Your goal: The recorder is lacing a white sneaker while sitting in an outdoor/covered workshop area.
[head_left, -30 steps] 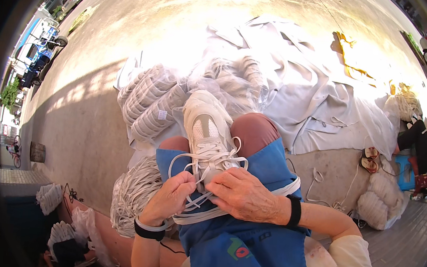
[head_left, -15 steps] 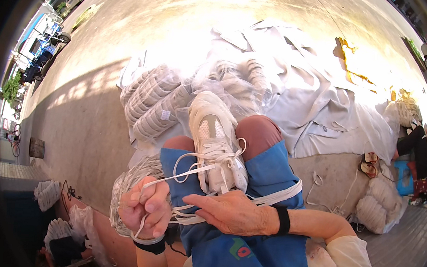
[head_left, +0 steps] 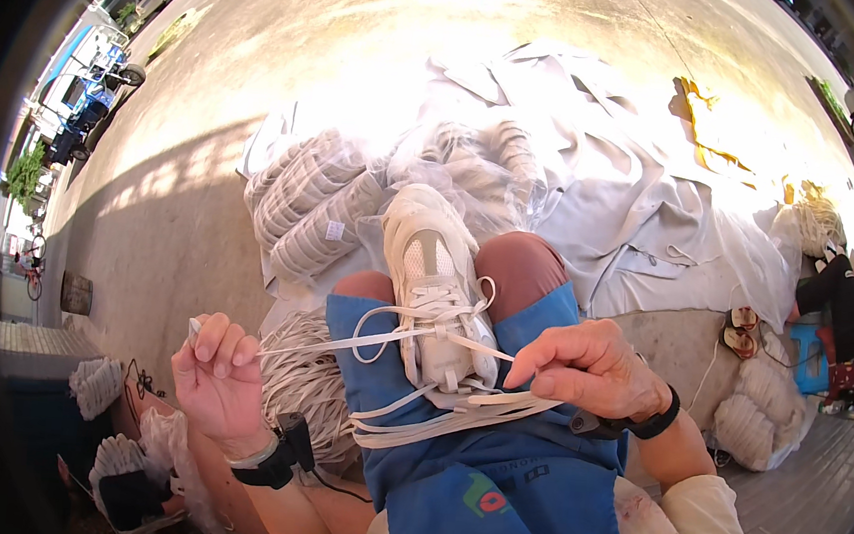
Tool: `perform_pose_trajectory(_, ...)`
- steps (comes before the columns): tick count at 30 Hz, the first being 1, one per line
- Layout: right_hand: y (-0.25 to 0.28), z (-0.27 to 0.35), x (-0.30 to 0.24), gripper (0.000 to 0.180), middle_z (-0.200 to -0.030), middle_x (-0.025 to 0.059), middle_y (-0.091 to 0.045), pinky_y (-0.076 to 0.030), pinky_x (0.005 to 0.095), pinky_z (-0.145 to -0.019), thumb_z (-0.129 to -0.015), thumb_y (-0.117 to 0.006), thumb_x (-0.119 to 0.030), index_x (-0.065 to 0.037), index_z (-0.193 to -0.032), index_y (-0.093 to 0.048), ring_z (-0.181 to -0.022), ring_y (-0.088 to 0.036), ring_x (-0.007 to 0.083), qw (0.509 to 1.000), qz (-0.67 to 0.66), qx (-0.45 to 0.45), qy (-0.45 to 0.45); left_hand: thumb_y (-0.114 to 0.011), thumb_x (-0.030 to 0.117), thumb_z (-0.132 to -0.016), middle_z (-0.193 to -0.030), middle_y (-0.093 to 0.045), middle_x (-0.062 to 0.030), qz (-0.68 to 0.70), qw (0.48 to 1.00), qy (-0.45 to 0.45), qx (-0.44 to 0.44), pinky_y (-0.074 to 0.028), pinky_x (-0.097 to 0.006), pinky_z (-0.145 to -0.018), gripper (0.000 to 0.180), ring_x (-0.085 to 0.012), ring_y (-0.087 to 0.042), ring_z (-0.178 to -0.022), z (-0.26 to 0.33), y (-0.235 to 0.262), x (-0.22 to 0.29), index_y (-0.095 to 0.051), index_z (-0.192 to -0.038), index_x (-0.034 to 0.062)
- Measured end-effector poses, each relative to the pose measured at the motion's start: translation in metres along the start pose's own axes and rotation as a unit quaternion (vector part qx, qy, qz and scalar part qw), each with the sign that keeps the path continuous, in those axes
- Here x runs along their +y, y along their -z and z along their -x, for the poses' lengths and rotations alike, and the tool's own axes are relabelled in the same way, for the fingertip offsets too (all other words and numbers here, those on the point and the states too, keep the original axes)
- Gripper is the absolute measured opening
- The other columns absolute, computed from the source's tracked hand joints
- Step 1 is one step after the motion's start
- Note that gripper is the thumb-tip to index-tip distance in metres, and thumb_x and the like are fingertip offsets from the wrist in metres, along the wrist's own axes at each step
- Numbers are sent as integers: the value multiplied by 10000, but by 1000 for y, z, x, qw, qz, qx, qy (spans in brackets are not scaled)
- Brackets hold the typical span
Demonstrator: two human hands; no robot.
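An off-white sneaker [head_left: 428, 232] rests upright between my knees on the blue apron [head_left: 527, 521], its laces forming a loose bow over the tongue. To the left, my left hand [head_left: 219, 381] pinches one white shoelace [head_left: 356, 343] and holds it stretched out from the shoe. On the other side my right hand [head_left: 594, 371] has thumb and fingers closed on the opposite lace, which runs taut to the knot. Several loose flat laces [head_left: 476, 411] lie across my lap below the heel. A thick bundle of pale laces [head_left: 304, 358] lies beside my left thigh.
Plastic-wrapped stacks of pale shoes [head_left: 312, 198] sit ahead on a light grey sheet [head_left: 639, 244]. At right, another person [head_left: 831, 299] sits near a blue stool [head_left: 809, 359] and a plastic-wrapped bundle [head_left: 761, 414]. A plastic bag [head_left: 167, 447] lies at lower left.
My hands have moved apart, left hand to the left and right hand to the right and up. The laces between them and the shoe are now drawn tighter.
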State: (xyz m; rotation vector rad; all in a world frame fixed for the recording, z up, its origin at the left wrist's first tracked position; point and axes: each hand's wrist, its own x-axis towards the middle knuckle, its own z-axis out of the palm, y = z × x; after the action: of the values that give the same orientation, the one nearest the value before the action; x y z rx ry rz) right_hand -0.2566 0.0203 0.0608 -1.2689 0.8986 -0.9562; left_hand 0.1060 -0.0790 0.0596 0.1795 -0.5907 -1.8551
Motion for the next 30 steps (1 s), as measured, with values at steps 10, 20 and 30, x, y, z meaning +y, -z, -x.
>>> perform_pose_trajectory(10,189,103,81,242,-565,-78,-227,-172,216,-365,-987,-534,-135,12,-1180,-543,-419,-199,47,798,-408,434,90,-429,-47,-865,-797,-348,-53,49,922,-349,160,-308,-299,-655,172,-166,-319,-673,92,-10,141,-312,-794,57)
perform_pose_trajectory(20,175,48,144,265,-662,74,-590,-422,294,-544,-863,-636,-245,9,-850,-706,-558,-502,154,749,574,320,-82,-484,160,-1008,-840,-496,1,-293,906,-153,263,-402,-255,-599,101,-74,-418,-613,98,39,108,-530,-1070,95)
perform_pose_trajectory(30,-20,-52,72,116,-764,129,-571,-456,370,-599,-752,-698,-59,-9,-826,-624,-668,-578,274,923,347,131,96,-636,150,-929,-815,-602,-51,-692,720,-5,51,-472,-267,-628,168,-121,-575,-707,10,-3,-132,-613,-1037,23)
